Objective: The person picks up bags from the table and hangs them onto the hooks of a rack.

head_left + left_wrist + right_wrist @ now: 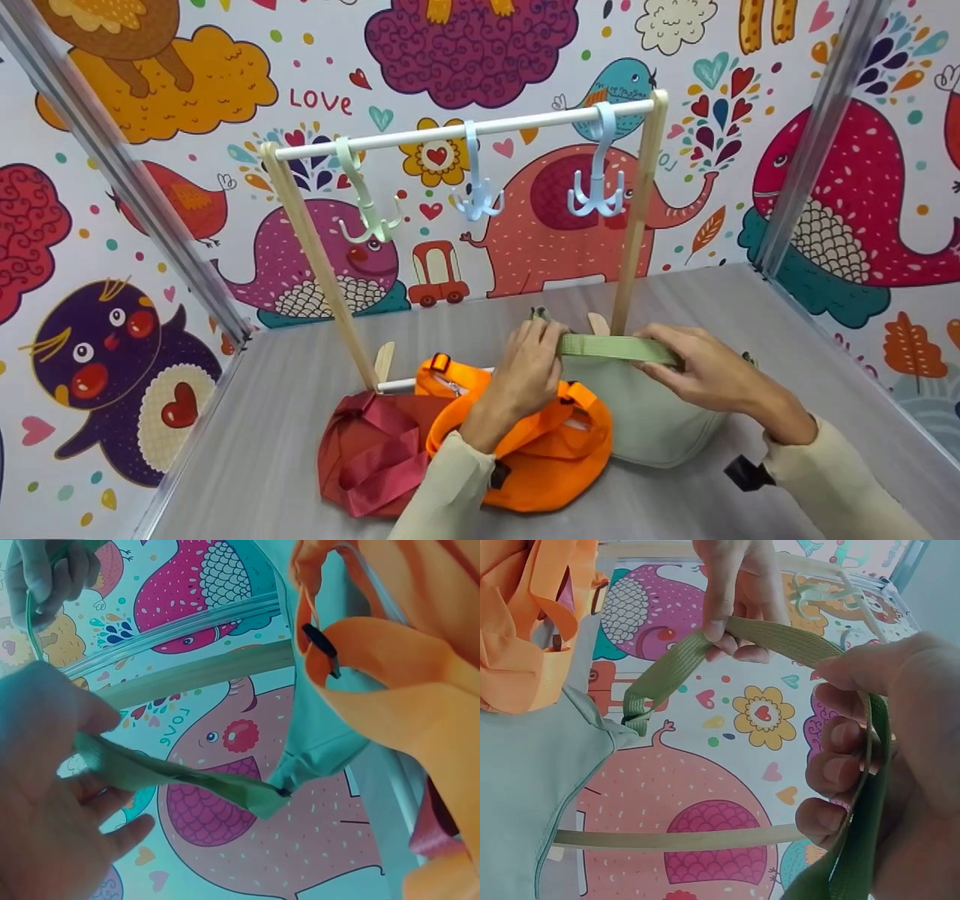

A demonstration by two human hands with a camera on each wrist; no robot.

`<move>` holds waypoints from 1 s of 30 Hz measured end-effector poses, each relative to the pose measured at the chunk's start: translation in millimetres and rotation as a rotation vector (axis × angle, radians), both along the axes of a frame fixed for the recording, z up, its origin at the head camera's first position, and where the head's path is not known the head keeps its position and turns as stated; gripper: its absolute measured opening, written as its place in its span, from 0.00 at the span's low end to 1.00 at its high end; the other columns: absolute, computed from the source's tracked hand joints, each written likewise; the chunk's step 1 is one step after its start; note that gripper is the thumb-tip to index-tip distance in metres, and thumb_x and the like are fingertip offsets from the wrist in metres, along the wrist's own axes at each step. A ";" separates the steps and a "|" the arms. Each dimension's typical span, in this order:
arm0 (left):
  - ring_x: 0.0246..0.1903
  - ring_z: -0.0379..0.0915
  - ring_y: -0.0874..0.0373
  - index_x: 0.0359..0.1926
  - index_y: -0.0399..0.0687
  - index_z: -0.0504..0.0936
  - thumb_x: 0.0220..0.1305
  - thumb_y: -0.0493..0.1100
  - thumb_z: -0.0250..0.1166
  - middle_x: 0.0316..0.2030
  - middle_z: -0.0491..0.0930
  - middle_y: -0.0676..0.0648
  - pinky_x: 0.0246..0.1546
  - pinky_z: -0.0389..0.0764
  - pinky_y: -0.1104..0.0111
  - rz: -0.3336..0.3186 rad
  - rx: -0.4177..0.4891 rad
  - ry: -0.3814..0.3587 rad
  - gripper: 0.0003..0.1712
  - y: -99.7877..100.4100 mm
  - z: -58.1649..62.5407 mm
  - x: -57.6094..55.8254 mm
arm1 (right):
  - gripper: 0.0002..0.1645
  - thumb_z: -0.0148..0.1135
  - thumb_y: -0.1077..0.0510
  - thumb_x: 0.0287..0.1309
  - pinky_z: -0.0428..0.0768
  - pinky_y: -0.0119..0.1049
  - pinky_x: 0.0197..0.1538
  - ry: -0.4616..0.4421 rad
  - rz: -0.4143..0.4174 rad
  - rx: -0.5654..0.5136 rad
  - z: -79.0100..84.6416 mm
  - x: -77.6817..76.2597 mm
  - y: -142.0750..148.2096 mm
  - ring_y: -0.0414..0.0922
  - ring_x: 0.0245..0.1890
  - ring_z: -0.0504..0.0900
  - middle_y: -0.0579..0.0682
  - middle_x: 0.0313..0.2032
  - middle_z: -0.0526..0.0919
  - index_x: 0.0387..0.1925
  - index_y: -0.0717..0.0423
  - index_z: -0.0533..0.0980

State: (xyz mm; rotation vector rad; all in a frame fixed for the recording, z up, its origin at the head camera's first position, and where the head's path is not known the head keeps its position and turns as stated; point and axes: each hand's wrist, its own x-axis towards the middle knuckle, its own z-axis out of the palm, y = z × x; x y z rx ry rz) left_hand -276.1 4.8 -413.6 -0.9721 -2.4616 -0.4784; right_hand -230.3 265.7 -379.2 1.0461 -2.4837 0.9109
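A pale green bag [652, 427] lies at the right of the tabletop, and its green webbing strap [615, 346] is stretched between two hands. The left hand [525, 364] pinches the strap near one end between thumb and fingers, as the right wrist view also shows. My right hand [900, 742] has its fingers curled round the strap farther along. In the left wrist view the strap [202, 780] runs from the left hand down to the bag's corner. An orange bag [551, 484] with its strap bunched on top sits beside the green one, partly under the left forearm.
A dark red bag [330, 457] lies left of the orange one. Behind the bags stands a wooden rack with a white rail [420, 137]. From it hang a green hook [366, 199] and two blue hooks [475, 176]. Cartoon-printed walls and metal posts [817, 142] enclose the table.
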 end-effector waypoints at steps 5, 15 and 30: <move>0.47 0.69 0.52 0.56 0.43 0.73 0.67 0.35 0.53 0.46 0.74 0.45 0.53 0.72 0.63 0.023 0.040 0.009 0.17 0.5 2.8 -0.8 | 0.15 0.65 0.62 0.63 0.76 0.27 0.30 -0.042 -0.042 -0.019 3.3 1.9 4.2 0.35 0.30 0.75 0.46 0.39 0.82 0.51 0.55 0.76; 0.48 0.71 0.51 0.60 0.37 0.72 0.69 0.32 0.51 0.49 0.75 0.43 0.55 0.74 0.64 0.008 0.211 0.027 0.19 0.4 6.8 -4.4 | 0.17 0.65 0.64 0.62 0.70 0.29 0.25 -0.034 -0.117 -0.065 6.6 1.3 8.4 0.35 0.24 0.69 0.43 0.35 0.78 0.52 0.55 0.77; 0.50 0.74 0.49 0.62 0.32 0.70 0.69 0.31 0.52 0.53 0.77 0.39 0.60 0.74 0.62 -0.006 0.432 -0.028 0.21 0.2 9.1 -5.1 | 0.15 0.61 0.64 0.65 0.69 0.29 0.22 -0.017 -0.184 -0.118 15.5 3.2 8.5 0.38 0.20 0.68 0.42 0.29 0.75 0.53 0.54 0.78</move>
